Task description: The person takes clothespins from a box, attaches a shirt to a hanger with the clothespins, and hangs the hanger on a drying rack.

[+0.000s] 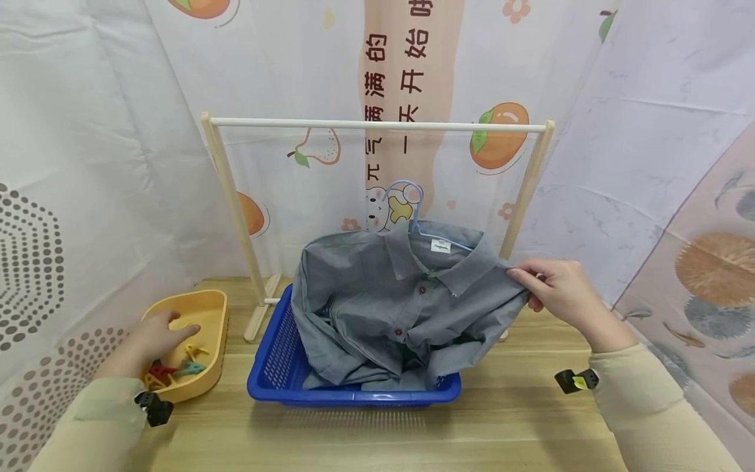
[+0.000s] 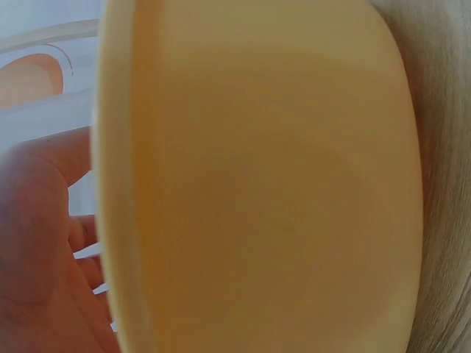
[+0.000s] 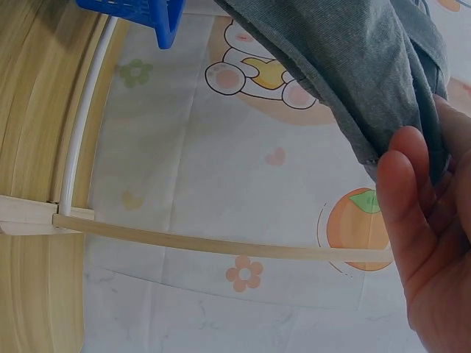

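Observation:
A grey button-up shirt (image 1: 366,288) lies bunched in a blue basket (image 1: 354,396), its collar raised. A light blue hanger (image 1: 416,213) sits inside the collar, with its hook standing up above the neck. My right hand (image 1: 557,288) pinches the shirt's shoulder at the right and holds it out to the side. In the right wrist view, grey cloth (image 3: 368,88) runs into the fingers of that hand. My left hand (image 1: 159,337) is over a yellow bin (image 1: 218,308), fingers spread loosely above several clothespins (image 1: 191,367). The bin's wall hides part of this hand in the left wrist view.
Behind the basket stands a rack with wooden posts (image 1: 232,203) and a white crossbar (image 1: 377,124). The rack's feet (image 1: 262,311) rest on the wooden table (image 1: 519,406). Printed curtains (image 1: 283,72) hang at the back and both sides.

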A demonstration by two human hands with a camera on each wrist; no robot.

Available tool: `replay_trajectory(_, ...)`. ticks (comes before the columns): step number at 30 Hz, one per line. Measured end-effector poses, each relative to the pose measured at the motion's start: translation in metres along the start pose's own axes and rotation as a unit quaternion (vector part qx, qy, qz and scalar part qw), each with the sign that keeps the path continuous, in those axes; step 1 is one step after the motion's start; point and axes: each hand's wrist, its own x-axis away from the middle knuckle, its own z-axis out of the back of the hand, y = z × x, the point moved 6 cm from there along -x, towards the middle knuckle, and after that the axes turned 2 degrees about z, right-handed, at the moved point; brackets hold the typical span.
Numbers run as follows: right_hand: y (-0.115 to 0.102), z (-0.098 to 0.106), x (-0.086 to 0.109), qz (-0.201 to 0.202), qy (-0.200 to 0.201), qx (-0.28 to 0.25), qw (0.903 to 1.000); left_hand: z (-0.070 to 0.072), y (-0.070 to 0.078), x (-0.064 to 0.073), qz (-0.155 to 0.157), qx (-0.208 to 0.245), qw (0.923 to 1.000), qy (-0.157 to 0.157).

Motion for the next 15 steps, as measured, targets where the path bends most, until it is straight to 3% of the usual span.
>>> replay_trajectory(8, 0.0, -0.001, 0.0, -0.004, -0.001, -0.005, 1.0, -0.006, 0.003, -0.001, -0.025, -0.026, 0.9993, 0.005)
replay_trajectory(15, 0.0, 0.0, 0.0, -0.004, 0.0, -0.001, 1.0, -0.011, 0.005, -0.003, -0.028, -0.031, 0.9989, -0.022)
